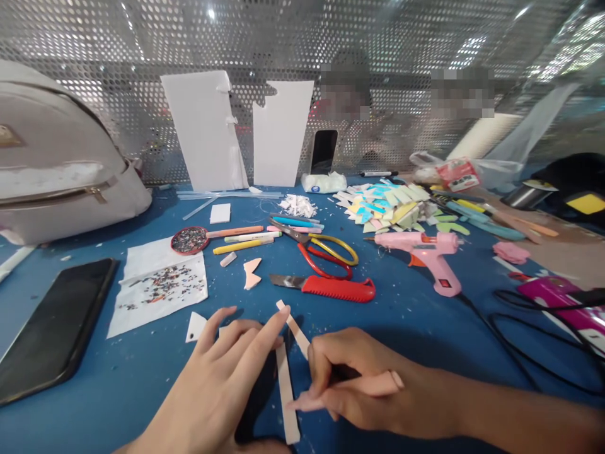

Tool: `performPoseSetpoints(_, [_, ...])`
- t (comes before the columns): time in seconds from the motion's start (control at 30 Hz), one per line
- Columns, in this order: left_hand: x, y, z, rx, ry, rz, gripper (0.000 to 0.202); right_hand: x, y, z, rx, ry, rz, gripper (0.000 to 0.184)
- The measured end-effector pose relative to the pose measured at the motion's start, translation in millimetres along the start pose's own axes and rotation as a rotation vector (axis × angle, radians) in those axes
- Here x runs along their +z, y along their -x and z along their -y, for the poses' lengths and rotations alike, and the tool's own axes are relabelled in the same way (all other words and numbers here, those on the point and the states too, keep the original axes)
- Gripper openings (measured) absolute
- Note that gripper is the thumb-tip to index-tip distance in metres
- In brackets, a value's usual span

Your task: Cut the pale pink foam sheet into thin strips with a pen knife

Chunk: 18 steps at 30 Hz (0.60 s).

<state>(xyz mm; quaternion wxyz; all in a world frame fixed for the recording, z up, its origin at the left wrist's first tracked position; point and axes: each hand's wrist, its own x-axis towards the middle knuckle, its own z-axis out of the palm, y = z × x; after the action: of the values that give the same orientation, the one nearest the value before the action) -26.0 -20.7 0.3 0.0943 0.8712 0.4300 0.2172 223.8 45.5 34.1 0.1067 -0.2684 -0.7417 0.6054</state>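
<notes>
My left hand lies over the blue table with its fingers stretched out. Its index fingertip rests on a narrow peach strip, and other fingers touch the top of a second pale strip. Wrapped round a peach marker, my right hand holds the marker's tip against the lower part of the second strip. Beyond my hands lie a red-handled utility knife and a notched peach cut-out. A white piece with a black dot is partly beside my left fingers.
Scissors, several markers and a pink glue gun lie farther back. A phone and a paper with beads are left. Paper scraps form a pile. Black cable loops at right.
</notes>
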Motion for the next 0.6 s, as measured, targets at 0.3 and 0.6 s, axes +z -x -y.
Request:
performPoseSetpoints(0.3, [-0.3,0.3,-1.3,-0.006,-0.081,0.008,0.124,1.4,0.2,-9.4,-0.049,-0.029,0.047,0.021])
performPoseSetpoints(0.6, [-3.4,-1.1,-4.4,-0.038,-0.101,0.034,0.128,2.9,-1.9,-14.6,-0.146,0.043,0.036,0.025])
